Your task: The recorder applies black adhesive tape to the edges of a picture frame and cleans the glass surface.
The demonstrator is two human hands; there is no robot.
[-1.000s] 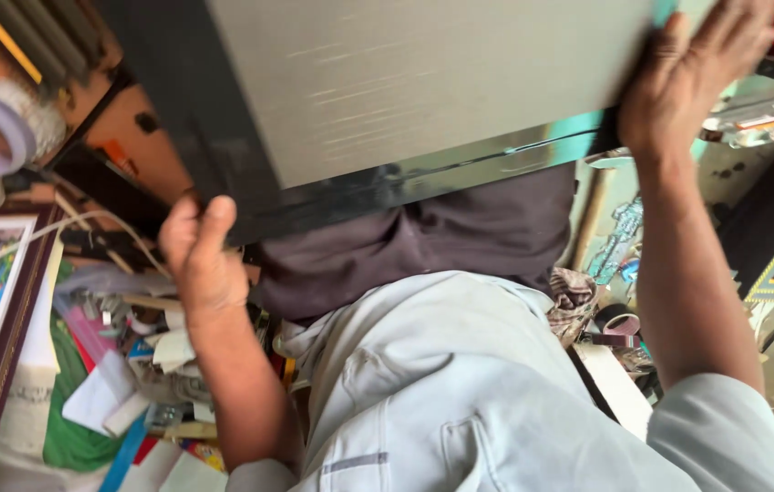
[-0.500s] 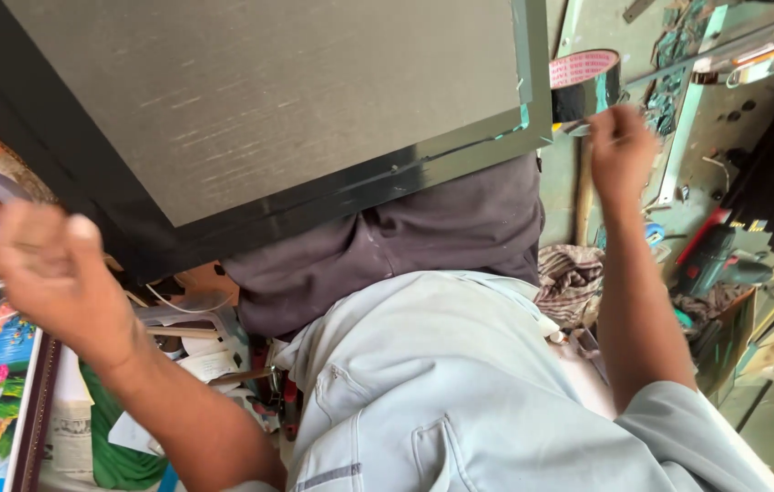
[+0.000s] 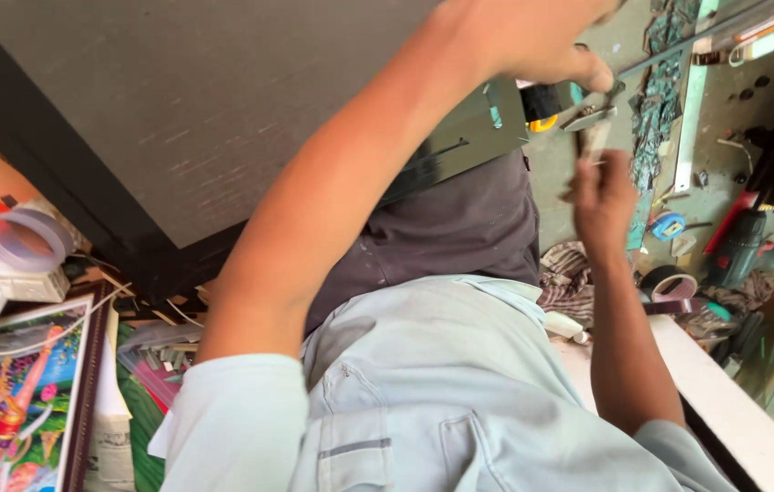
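Since half a second ago the left hand (image 3: 533, 41) has crossed to 1 o'clock, its grip pinching a metal tool (image 3: 587, 114), the right hand (image 3: 604, 196) closing beneath it, while the dark-framed backing board (image 3: 223, 118) rests unheld on the lap.

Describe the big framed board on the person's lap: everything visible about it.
The framed board fills the upper left of the view. Its panel is dull grey-brown with a fine fibrous grain, like pressed backing board, edged by a wide, glossy black frame. It lies tilted across the person's dark trousers, one corner pointing toward the cluttered bench. The left forearm crosses over it, and the left hand is past its corner. The right hand is clear of it.
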